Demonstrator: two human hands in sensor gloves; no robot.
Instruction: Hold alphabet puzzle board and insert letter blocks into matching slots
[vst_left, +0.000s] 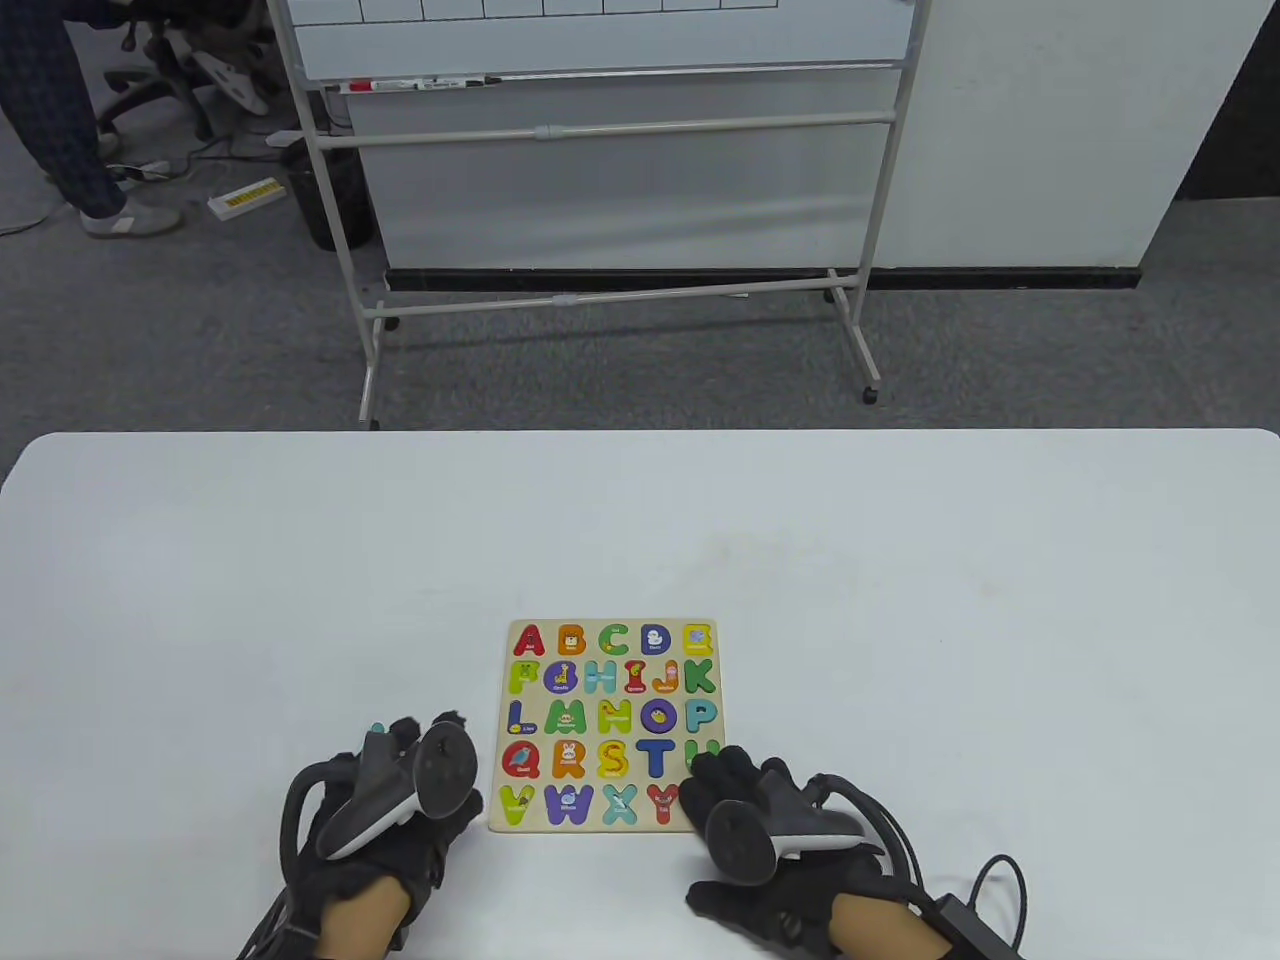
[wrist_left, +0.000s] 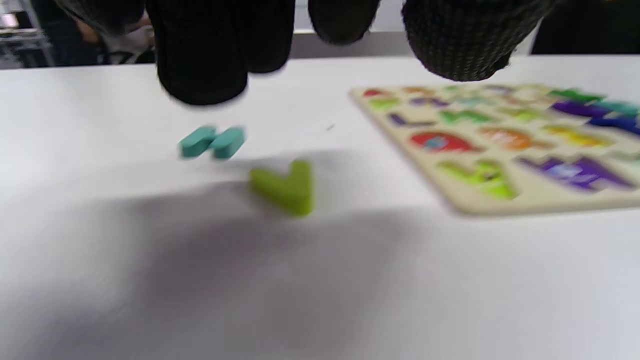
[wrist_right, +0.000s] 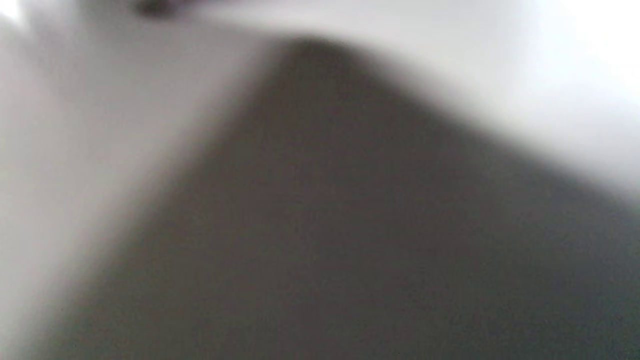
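White desk (vst_left: 300, 560) bore one alphabet puzzle board (vst_left: 606, 724), flat, most slots filled. Right hand (vst_left: 770, 850) rested on the board's near right corner, grip undeterminable. Left hand (vst_left: 395, 810) hovered just left of the board, fingers (wrist_left: 202, 65) loose, holding nothing. Beneath them, left of the board: green V block (wrist_left: 287, 187), teal block (wrist_left: 212, 141).
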